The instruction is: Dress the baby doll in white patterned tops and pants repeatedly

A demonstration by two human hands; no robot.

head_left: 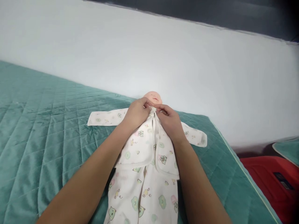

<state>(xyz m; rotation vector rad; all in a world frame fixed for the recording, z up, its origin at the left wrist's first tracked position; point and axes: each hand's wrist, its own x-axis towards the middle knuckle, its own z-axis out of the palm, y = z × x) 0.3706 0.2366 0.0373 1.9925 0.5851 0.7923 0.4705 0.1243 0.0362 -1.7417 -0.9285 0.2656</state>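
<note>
A baby doll lies on its back, only its head showing above the clothes. It wears a white printed baby jacket, whose two front panels hang slightly apart below the neck. White printed trousers cover the legs. At the collar, my left hand pinches the jacket's neck edge from the left. My right hand pinches the same spot from the right, fingertips close to the left ones. Bunched cloth shows between them; the fastening itself is too small to make out. Both sleeves stretch out sideways.
Beneath the doll is a green quilted bed cover, its piped edge running down on the right. A white wall rises behind the doll's head. Beyond the bed's right edge stands a red plastic object, perhaps a chair.
</note>
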